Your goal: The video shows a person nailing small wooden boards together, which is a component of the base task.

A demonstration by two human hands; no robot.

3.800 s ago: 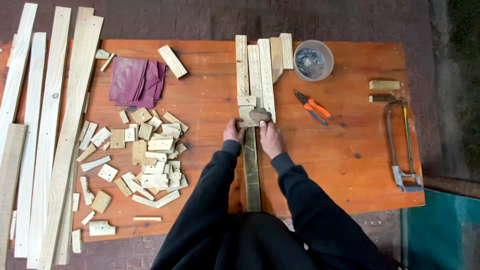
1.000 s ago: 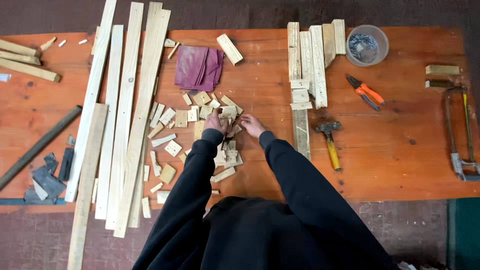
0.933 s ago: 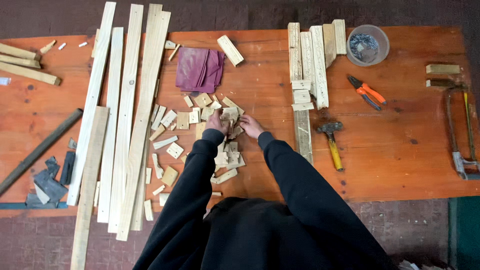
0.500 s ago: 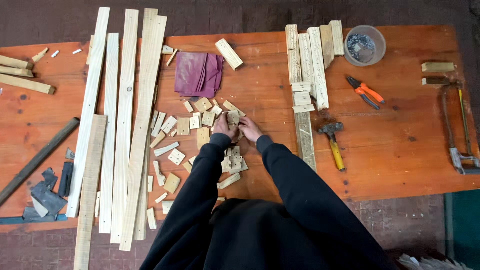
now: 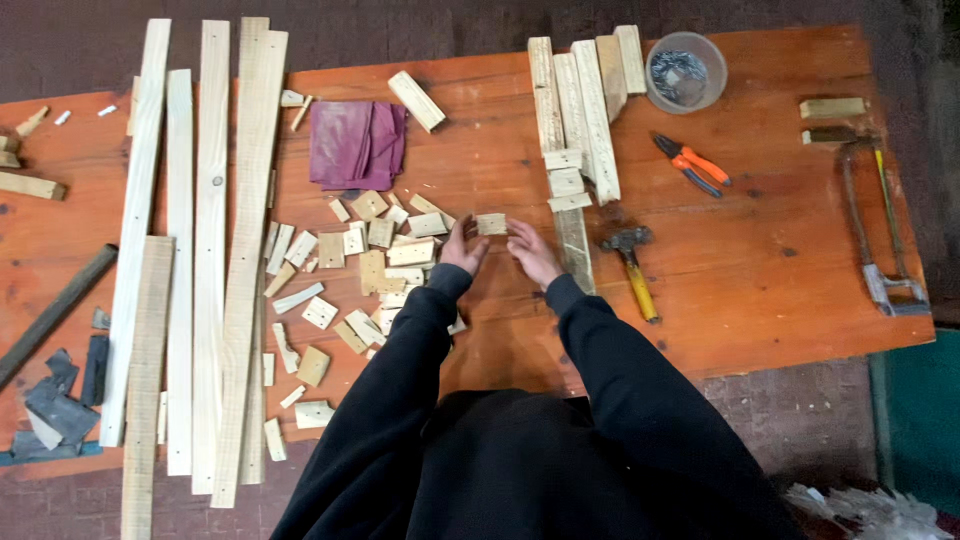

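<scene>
Both hands meet near the middle of the frame, above the orange tabletop (image 5: 760, 290). The left hand (image 5: 462, 247) and the right hand (image 5: 531, 252) hold one small wooden block (image 5: 491, 223) between their fingertips — each hand pinches one end of it, so the hands are close together and clamped on this block. The block seems lifted a little from the surface, but I cannot tell this for sure.

The block is a short rectangle. Its long axis runs left to right in the frame, almost parallel to the near edge of the tabletop, and its broad face looks up to the camera.

About progress, my judgement is this: on the long dark slat (image 5: 574, 245) just right of the hands, three similar blocks (image 5: 565, 180) already lie across it, one after another, in the upper centre. The lower part of this slat is bare. A large pile of small offcuts (image 5: 360, 270) waits to the left of the hands, so it seems more remains than is done.

A hammer (image 5: 632, 265) with yellow handle lies just right of the slat. Further right are orange pliers (image 5: 690, 165), a round bowl of nails (image 5: 685, 72) at the upper right and a hacksaw (image 5: 880, 225). A purple cloth (image 5: 355, 143) lies above the pile — long pale boards (image 5: 205, 250) fill the left side.
</scene>
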